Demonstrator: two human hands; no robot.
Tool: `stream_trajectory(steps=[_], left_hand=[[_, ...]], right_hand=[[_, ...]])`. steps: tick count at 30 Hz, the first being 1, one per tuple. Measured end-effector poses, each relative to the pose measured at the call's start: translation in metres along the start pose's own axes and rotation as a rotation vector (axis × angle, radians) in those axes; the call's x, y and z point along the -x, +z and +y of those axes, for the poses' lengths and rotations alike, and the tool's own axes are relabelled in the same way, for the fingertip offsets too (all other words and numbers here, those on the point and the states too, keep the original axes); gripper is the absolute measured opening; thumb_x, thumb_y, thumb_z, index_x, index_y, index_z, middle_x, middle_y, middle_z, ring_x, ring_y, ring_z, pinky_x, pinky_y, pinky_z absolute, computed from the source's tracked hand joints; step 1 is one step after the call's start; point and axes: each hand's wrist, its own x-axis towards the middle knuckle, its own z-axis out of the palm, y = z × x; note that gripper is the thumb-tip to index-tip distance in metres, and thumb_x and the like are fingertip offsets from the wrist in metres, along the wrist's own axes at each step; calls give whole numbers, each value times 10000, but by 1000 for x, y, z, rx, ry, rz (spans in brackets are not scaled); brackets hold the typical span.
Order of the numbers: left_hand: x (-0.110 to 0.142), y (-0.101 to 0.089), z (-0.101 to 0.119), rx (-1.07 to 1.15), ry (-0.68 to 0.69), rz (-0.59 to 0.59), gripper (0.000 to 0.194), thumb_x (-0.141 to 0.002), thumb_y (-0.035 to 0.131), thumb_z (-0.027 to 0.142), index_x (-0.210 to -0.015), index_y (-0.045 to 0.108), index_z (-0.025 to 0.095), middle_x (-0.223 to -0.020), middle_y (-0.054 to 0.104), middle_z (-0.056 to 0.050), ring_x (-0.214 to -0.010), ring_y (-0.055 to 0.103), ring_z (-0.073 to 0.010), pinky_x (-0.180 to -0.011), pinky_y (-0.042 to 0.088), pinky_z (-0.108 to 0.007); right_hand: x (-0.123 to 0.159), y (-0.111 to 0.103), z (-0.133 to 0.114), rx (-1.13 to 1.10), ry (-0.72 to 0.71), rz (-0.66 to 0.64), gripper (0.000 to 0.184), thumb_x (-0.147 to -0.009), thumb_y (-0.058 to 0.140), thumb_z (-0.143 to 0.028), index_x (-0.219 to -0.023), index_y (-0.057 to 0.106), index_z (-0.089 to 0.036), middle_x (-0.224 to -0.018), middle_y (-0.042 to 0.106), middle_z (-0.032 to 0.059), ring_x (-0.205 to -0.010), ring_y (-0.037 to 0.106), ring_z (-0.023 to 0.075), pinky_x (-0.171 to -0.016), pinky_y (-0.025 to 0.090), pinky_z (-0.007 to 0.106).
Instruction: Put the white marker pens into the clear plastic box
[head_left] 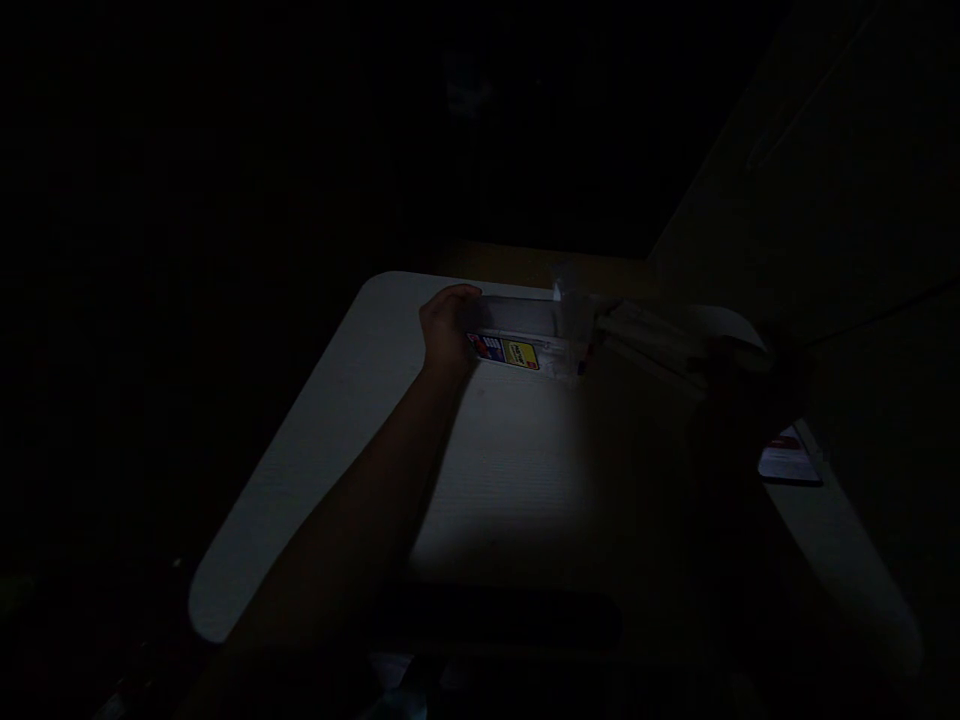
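Note:
My left hand [448, 325] is closed around the left end of a clear plastic box [517, 316] on the far half of the white table. A yellow and blue label [510, 353] shows on the box's near side. Thin clear plastic [571, 315] stands out at the box's right end. My right hand [750, 385] is a dark shape on the right, its fingers lost in shadow. From it a dim, long, pale thing [652, 340] reaches left towards the box; its kind is too dark to make out.
The white table [322, 430] has rounded corners and lies mostly in shadow. A phone [790, 460] with a lit screen lies near its right edge. A wall [847, 200] rises on the right. The floor and far background are nearly black.

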Motion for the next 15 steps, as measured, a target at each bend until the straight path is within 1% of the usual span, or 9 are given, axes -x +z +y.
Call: stream_trajectory(steps=[2, 4, 8, 10, 15], left_hand=[[0, 1, 1, -8, 2, 3, 184, -677, 482, 258, -583, 623, 186, -601, 589, 6, -567, 529, -107, -543, 400, -231], [0, 1, 2, -17, -8, 13, 186, -675, 477, 251, -577, 620, 183, -590, 580, 5, -550, 518, -104, -531, 392, -232], [0, 0, 0, -14, -5, 4, 193, -682, 462, 245, -592, 621, 182, -582, 570, 2, -557, 522, -110, -543, 399, -239], [0, -1, -1, -15, 6, -4, 195, -682, 461, 243, -593, 622, 181, -592, 578, 0, -572, 529, -112, -553, 404, -240], [1, 1, 1, 8, -28, -4, 194, -685, 455, 233, -593, 618, 181, -566, 566, 6, -522, 509, -107, -511, 389, -239]], right_hand=[[-1, 0, -2, -58, 35, 92, 446, -656, 654, -283, -1069, 511, -192, -1101, 565, 60, -862, 609, 162, -626, 558, 342], [-2, -1, -2, -58, 16, 121, 415, -724, 603, -286, -1104, 487, -166, -1057, 578, 70, -783, 616, 131, -581, 553, 302], [-2, -2, 1, -91, -60, 117, 388, -745, 599, -263, -1094, 489, -134, -967, 581, 52, -767, 600, 109, -560, 537, 253], [-1, -1, 1, -107, -84, 98, 361, -758, 590, -264, -1079, 493, -131, -961, 579, 54, -751, 595, 101, -553, 534, 241], [1, 0, 0, -135, -91, 83, 329, -774, 572, -267, -1070, 504, -141, -1107, 541, 91, -775, 595, 96, -565, 540, 242]])
